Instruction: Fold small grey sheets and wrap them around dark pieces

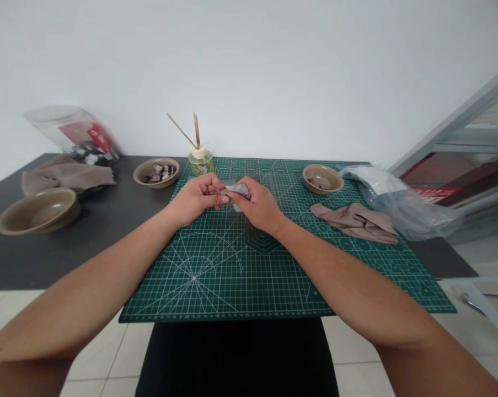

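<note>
Over the green cutting mat (215,286), both hands meet at a small grey, crumpled piece (239,189) that looks like cloth or a thin packet. My right hand (259,207) is closed around it, thumb on the near side. Thumb and fingers of my left hand (197,198) pinch its left end, close to the right thumb. Whether anything lies inside the piece is hidden by the fingers. Below the hands, a pale grey corner shows against the mat.
To the left stand a bowl of dark and light chips (160,172), a second bowl (39,212), a brown cloth (69,176) and a clear jar (73,129). A reed diffuser (201,161) stands behind. Rightward are another bowl (324,179), a folded cloth (358,221) and a plastic bag (410,212).
</note>
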{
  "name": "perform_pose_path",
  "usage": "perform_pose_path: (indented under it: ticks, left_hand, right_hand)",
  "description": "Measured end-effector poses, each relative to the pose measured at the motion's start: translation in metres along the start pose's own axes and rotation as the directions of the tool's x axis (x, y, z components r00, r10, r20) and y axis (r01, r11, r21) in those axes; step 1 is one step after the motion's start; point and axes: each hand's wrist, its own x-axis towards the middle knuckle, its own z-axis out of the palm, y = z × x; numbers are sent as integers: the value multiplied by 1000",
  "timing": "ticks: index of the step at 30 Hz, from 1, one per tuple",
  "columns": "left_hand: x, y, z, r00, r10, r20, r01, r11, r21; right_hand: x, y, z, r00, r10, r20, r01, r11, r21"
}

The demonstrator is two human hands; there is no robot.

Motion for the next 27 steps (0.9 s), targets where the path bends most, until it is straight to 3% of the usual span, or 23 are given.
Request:
perform_pose_path:
  ticks: [27]
  left_hand:
    - [2, -7, -4, 1000, -2, 30, 4, 998, -69]
  right_hand:
    - [-2, 1, 2, 997, -81, -9, 81, 996, -48]
